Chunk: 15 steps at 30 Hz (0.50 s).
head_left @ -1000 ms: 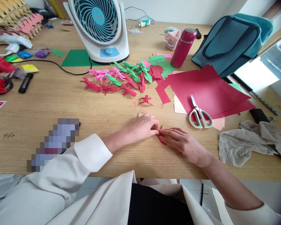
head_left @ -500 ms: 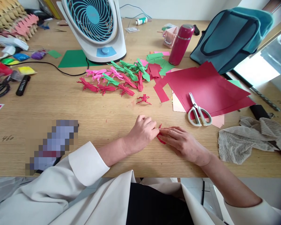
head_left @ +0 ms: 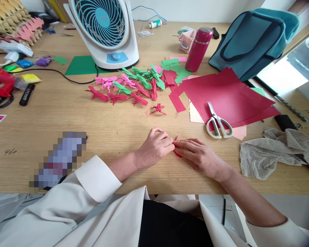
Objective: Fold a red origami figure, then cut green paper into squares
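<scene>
My left hand [head_left: 154, 147] and my right hand [head_left: 199, 157] meet at the near middle of the wooden table [head_left: 67, 113], both pinching a small folded piece of red paper [head_left: 177, 153], which is mostly hidden under the fingers. One finished red paper figure [head_left: 158, 109] lies alone a little beyond my hands. Further back sits a cluster of folded red, pink and green paper figures [head_left: 128, 87]. White-handled scissors [head_left: 217, 122] rest on a stack of red paper sheets [head_left: 229, 96] to the right.
A white and blue desk fan [head_left: 105, 31] stands at the back, with a red flask [head_left: 198, 48] and teal bag [head_left: 252, 41] to its right. A grey cloth [head_left: 273, 154] lies near the right edge. Craft tools, a black marker [head_left: 27, 93] and a cable crowd the left.
My hands have stayed in place on the red paper; the left fingers shifted slightly against it. The view drifted a little. A red object moved at the far left edge.
</scene>
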### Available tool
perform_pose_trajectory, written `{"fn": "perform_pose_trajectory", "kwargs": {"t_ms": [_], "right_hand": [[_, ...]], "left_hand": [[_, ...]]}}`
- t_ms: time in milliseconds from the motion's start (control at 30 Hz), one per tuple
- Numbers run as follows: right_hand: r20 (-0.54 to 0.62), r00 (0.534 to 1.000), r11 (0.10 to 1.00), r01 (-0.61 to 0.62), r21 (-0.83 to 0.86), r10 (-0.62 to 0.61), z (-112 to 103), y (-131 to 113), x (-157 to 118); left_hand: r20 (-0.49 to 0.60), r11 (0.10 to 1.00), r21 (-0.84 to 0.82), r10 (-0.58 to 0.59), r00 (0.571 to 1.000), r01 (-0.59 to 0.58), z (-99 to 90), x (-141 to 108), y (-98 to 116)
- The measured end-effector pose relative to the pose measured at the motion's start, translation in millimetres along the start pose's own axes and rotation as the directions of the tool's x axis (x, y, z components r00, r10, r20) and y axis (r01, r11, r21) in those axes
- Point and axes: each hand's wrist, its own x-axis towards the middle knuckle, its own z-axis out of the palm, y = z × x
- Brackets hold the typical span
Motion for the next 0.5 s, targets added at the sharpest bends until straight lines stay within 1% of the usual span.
{"fn": "perform_pose_trajectory", "kwargs": {"t_ms": [233,433,500], "right_hand": [[-0.008,1.000,1.000,0.003,0.003,-0.003,1,1,0],[-0.018,1.000,1.000,-0.004,0.009,0.005,-1,-1,1],[-0.023,1.000,1.000,-0.006,0.009,0.006,-1,-2,1]], "left_hand": [[0.067,0.997,-0.050,0.057,0.996,-0.054,-7.3,-7,-5],[0.135,0.999,-0.019,0.053,0.989,-0.051,-11.1,-14,2],[0.143,0.999,-0.008,0.053,0.988,-0.052,-10.5,-15,4]]}}
